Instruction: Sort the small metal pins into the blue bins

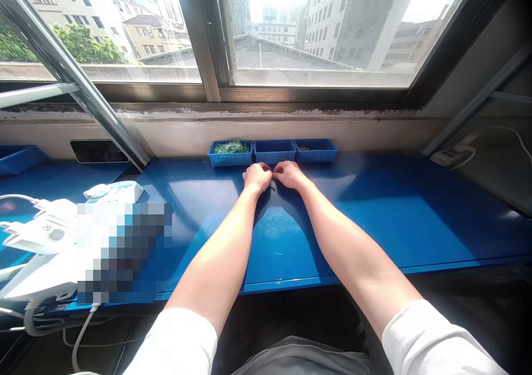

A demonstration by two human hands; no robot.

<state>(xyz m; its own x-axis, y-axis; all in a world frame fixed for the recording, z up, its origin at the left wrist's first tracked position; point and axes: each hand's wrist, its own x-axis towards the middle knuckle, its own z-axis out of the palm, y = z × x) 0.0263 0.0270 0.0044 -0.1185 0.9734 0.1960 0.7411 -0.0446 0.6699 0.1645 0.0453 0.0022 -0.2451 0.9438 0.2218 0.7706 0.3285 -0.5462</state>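
Observation:
My left hand (257,177) and my right hand (287,174) meet over the blue table (286,242), just in front of the middle blue bin (275,156). Fingers of both are closed and nearly touch. A small dark object (272,186) shows between and below the fingertips; its shape is too small to make out, and so is whatever the fingertips pinch. Green plastic packaging (231,147) lies in the left blue bin (230,159). Small metal pieces (307,148) lie in the right blue bin (318,155).
White power strips and plugs (54,225) with cables crowd the table's left side, beside a blurred patch. A metal frame bar (103,114) slants down at the left. Behind the bins are the wall and window. A phone-like dark object (100,151) leans at the back left.

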